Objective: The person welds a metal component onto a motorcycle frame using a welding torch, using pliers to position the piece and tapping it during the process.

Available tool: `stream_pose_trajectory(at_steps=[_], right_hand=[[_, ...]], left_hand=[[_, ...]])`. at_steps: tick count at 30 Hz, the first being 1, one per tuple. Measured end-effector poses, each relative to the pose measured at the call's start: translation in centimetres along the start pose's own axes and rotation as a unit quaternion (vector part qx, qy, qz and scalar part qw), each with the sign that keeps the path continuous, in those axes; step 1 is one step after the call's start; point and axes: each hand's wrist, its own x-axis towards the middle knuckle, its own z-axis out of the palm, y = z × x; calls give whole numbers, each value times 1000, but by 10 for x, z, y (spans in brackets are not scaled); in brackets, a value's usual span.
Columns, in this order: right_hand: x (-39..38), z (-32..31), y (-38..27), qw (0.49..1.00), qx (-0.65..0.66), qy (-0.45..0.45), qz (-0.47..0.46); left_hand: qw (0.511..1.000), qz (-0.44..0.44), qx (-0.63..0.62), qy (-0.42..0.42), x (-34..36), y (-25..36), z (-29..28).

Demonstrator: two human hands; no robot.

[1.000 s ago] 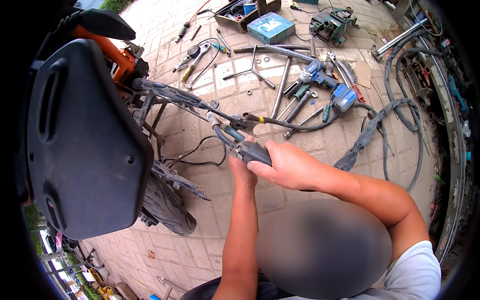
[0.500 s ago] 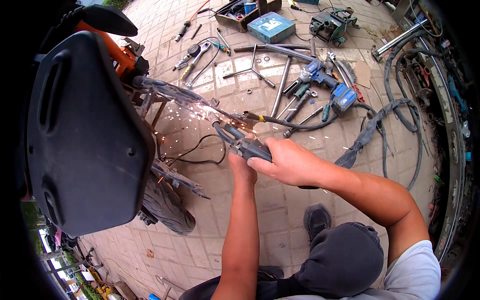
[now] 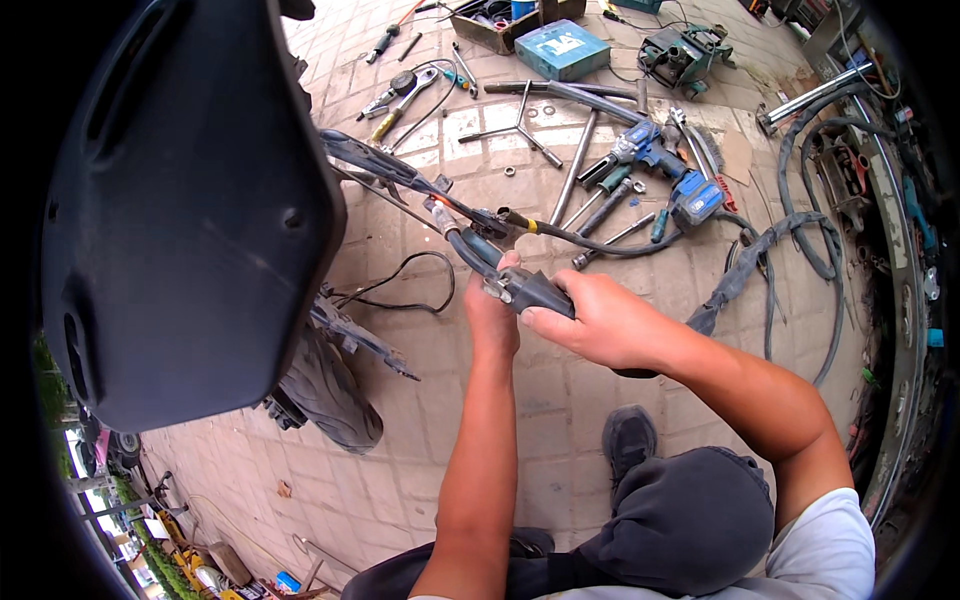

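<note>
My right hand [image 3: 605, 318] grips the black handle of a welding torch [image 3: 540, 296]. Closed around the torch's front, just under its curved neck, is my left hand [image 3: 490, 312]; its fingers are largely hidden behind the torch. The nozzle [image 3: 443, 215] points up and left at a dark metal bar [image 3: 375, 160] attached to the vehicle, close to a small spot glowing orange [image 3: 437, 199]. A clamp with a yellow band [image 3: 531, 227] sits at the bar's right end, its black cable running right.
A big black panel [image 3: 190, 220] and a tyre [image 3: 335, 395] stand on the left. Beyond my hands lie a blue cordless impact wrench [image 3: 650, 160], a four-way lug wrench [image 3: 518, 125], several hand tools and a teal case [image 3: 562, 50]. Thick cables [image 3: 760, 240] loop at right on the paving.
The bright arc and flying sparks have stopped, leaving an orange glow on the metal. My view has shifted, so the panel fills more of the left. Both hands keep hold of the torch.
</note>
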Motion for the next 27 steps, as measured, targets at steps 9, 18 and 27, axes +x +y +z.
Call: stream_pose_trajectory(at_steps=[9,18,27], right_hand=[[0,13,13,999,49,7,10],[10,13,2,992,117,-8,42],[15,-1,2,982,180,-34,46]], left_hand=[[998,28,50,7,1,-2,-1],[995,46,92,3,0,2,-2],[994,65,83,-3,-1,0,0]])
